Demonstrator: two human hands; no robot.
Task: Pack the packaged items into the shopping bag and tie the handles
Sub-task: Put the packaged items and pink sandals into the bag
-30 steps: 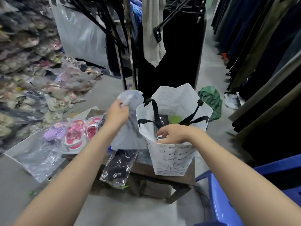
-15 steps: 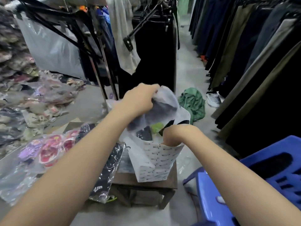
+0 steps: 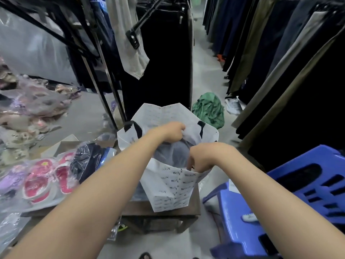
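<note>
Atop wooden stool (image 3: 141, 209), shopping bag (image 3: 171, 189) (racks (image 3: 261, 53) around)

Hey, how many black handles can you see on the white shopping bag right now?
2. One black handle loops at the left rim of the shopping bag; the other handle sits at the right rim, beyond the left hand. Parts of both are hidden.

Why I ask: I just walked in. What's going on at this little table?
A person is packing a white shopping bag on a small wooden table. The left hand grips a plastic-wrapped grey item in the bag's mouth, while the right hand pinches the near rim open. Packaged pink sandals and a dark wrapped garment lie to the left, unpacked. The black handles are not yet tied.
</note>
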